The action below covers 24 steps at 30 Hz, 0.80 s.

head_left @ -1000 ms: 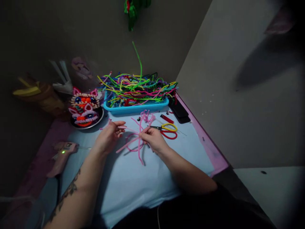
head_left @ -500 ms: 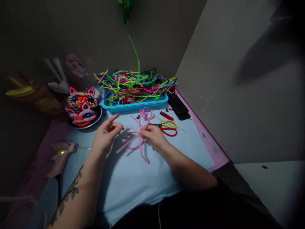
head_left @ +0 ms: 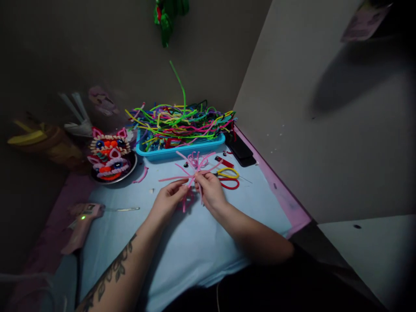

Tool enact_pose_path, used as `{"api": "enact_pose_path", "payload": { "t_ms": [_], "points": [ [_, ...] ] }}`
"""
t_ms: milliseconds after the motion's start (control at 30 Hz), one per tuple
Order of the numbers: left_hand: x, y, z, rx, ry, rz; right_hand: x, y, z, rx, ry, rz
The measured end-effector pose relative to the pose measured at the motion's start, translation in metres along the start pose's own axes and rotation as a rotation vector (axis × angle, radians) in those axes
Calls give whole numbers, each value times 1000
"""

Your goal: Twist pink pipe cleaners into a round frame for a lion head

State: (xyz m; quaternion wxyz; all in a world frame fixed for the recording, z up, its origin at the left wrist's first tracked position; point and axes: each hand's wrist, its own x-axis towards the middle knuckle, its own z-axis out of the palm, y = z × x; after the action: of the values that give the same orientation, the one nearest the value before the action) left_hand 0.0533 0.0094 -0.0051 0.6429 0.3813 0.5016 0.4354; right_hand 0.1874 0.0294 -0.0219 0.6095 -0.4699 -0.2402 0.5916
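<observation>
A: Grip first.

B: Right hand (head_left: 210,190): thumb and finger pinched on a star-shaped bundle of pink fuzzy pipe cleaners (head_left: 191,177), at the crossing. Left hand (head_left: 170,198): fingertips closed on a lower stem of it.

A: Bundle's position?

B: In front of the shallow light-blue plastic tray (head_left: 180,151), stems splayed. Contact with the cloth-covered pale blue counter (head_left: 208,242): cannot tell.

A: Further out?

B: Scissors with yellow and red loop handles (head_left: 227,178), before the tray's right end. Small flat red piece (head_left: 224,162), nearer the tray. Flat black slab (head_left: 240,149), off its right end. Heaped multicoloured fuzzy stems (head_left: 182,121) inside, overhanging the rim.

A: Left of tray?

B: Shiny-rimmed round dish (head_left: 121,178) bearing two fuzzy animal heads (head_left: 110,154). Pink glue gun (head_left: 82,227), green light on, forward-left.
</observation>
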Motion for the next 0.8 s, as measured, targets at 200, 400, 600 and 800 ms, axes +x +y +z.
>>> {"api": "enact_pose_path", "payload": {
  "t_ms": [200,400,600,800],
  "points": [
    [-2,-7,12,-180,108,-12,-8,9,4,4,-111,46],
    [-3,-9,13,-200,138,-13,-9,11,6,57,-167,99],
    [-1,-11,8,-30,178,58,-7,11,5,-5,-130,83],
    [-2,-7,5,128,223,107,-8,11,7,-15,-127,125]
  ]
}}
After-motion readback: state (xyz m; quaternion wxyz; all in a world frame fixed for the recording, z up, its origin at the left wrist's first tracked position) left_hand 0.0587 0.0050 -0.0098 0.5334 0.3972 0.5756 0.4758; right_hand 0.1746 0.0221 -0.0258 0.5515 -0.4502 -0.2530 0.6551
